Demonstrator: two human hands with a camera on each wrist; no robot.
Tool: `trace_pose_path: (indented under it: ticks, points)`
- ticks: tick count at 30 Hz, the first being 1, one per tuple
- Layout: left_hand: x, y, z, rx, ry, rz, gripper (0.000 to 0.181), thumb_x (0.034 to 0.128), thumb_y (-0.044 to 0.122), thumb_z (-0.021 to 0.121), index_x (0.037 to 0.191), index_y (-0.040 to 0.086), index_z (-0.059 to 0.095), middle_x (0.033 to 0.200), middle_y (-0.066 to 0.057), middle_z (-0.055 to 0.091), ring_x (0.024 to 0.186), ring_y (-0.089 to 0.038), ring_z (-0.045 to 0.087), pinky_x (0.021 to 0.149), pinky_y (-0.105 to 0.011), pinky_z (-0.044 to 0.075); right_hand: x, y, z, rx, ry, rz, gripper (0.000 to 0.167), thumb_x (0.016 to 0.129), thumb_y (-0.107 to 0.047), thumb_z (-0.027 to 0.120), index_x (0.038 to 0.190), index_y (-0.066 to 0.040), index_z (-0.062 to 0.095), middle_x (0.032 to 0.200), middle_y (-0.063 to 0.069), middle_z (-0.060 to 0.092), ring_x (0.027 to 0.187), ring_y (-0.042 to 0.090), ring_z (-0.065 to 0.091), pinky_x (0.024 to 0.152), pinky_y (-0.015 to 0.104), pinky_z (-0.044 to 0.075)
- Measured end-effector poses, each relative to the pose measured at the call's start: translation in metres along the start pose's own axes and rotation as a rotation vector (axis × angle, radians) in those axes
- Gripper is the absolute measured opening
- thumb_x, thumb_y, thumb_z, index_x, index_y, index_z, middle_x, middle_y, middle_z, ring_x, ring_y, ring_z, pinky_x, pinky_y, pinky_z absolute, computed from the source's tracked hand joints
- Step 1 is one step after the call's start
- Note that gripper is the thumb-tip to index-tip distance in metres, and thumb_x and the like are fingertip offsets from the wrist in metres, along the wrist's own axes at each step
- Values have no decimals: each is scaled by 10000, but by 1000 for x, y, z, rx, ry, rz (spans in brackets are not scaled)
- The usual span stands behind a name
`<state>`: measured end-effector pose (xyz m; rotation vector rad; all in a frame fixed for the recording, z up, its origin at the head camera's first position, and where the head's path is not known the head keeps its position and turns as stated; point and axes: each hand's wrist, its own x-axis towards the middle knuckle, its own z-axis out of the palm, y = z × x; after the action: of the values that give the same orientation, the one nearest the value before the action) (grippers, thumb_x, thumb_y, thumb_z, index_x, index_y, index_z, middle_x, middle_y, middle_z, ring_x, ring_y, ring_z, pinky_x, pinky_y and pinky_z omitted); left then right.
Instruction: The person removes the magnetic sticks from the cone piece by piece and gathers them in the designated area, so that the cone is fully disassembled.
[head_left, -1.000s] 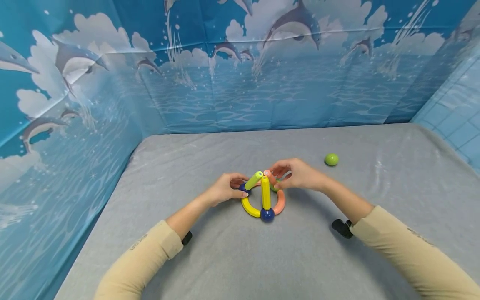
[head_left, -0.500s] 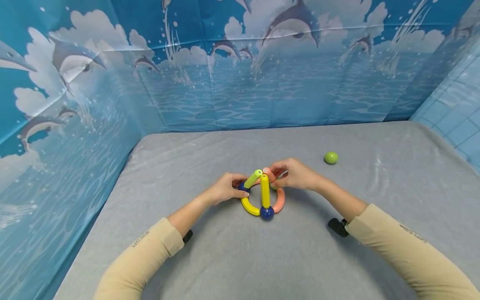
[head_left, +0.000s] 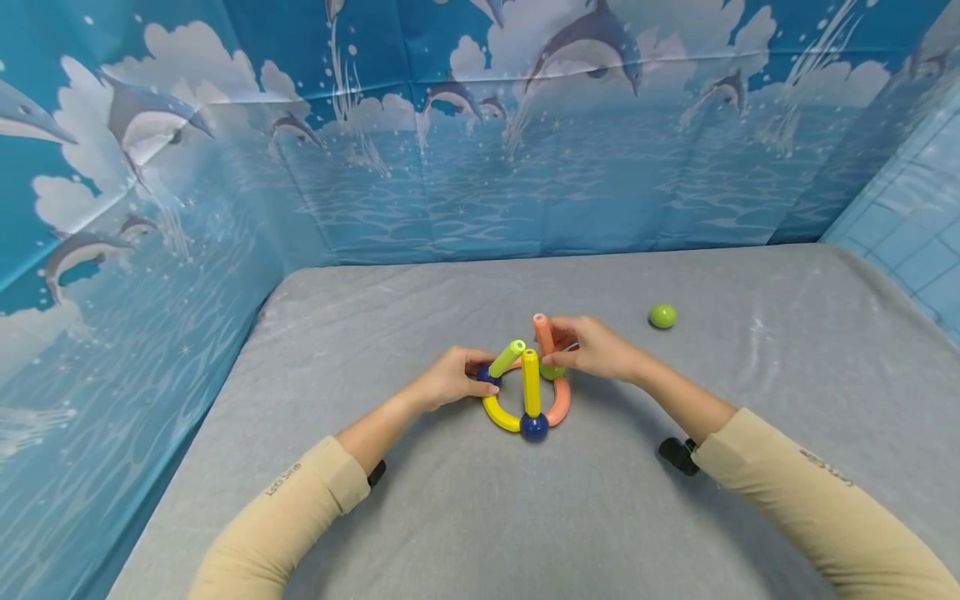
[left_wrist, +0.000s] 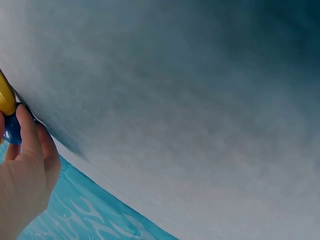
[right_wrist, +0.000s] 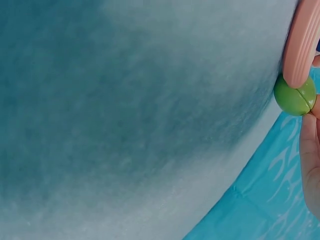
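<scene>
A curved coral rod (right_wrist: 301, 46) touches a green ball (right_wrist: 292, 101).

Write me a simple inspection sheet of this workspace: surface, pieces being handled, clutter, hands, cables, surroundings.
Surface: grey cloth, lightly creased.
Pieces being handled: yellow curved piece and coral curved pieces form a ring with a near blue ball, a left blue ball and a green ball. A yellow rod rises from the near one, a tilted lime rod from the left one.
Clutter: loose green ball, lying apart.
Left hand: holds the left blue ball.
Right hand: pinches a coral rod at the ring's green ball.
Cables: nothing seen.
Surroundings: dolphin-print sheet behind and at left; black devices at both wrists.
</scene>
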<state>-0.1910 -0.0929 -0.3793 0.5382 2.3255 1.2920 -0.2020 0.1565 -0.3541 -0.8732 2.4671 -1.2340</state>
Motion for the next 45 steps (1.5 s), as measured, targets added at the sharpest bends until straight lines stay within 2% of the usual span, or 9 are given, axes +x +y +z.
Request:
trace_pose_path:
  ticks: [9, 15, 18, 29, 37, 45]
  points:
    - [1, -2, 0, -6, -4, 4, 454, 832, 27, 687, 1269, -2, 564, 1188, -136, 610, 1000, -201, 590, 795, -271, 502, 0, 3, 2, -32, 43, -43, 267, 856, -31, 659, 1094, 54, 572, 973, 125, 648, 897, 231, 610, 771, 358, 513]
    - [1, -3, 0, -4, -8, 23, 458, 833, 12, 680, 1273, -11, 556, 1198, -147, 604, 997, -211, 595, 792, -271, 503, 1, 3, 4, -100, 63, -69, 240, 853, -43, 669, 1063, 31, 580, 979, 111, 653, 912, 241, 617, 782, 392, 514]
    - [1, -2, 1, 2, 0, 12, 458, 832, 17, 684, 1272, -7, 558, 1202, -145, 602, 1016, -218, 590, 801, -272, 502, 1, 2, 5, -118, 64, -77, 246, 852, -45, 671, 1069, 30, 580, 979, 106, 654, 911, 242, 620, 782, 395, 513]
    - [0, -2, 0, -31, 4, -9, 460, 828, 24, 690, 1270, 3, 564, 1200, -135, 603, 1012, -212, 587, 788, -271, 505, 5, 3, 4, -121, 41, -65, 261, 873, -58, 648, 1098, 39, 557, 957, 88, 644, 876, 212, 604, 749, 350, 512]
    - [2, -3, 1, -99, 20, -58, 474, 812, 1, 699, 1269, 23, 572, 1194, -113, 602, 991, -193, 576, 768, -270, 509, 7, 4, 3, -122, 28, -33, 256, 887, -69, 632, 1104, 38, 548, 976, 103, 640, 900, 229, 601, 768, 359, 513]
    - [4, -5, 1, -115, 27, -85, 493, 799, -2, 712, 1271, 39, 575, 1193, -97, 596, 958, -185, 549, 757, -255, 499, 9, 5, 2, -101, 29, -13, 217, 891, -76, 623, 1070, 19, 544, 983, 104, 632, 922, 244, 591, 773, 375, 510]
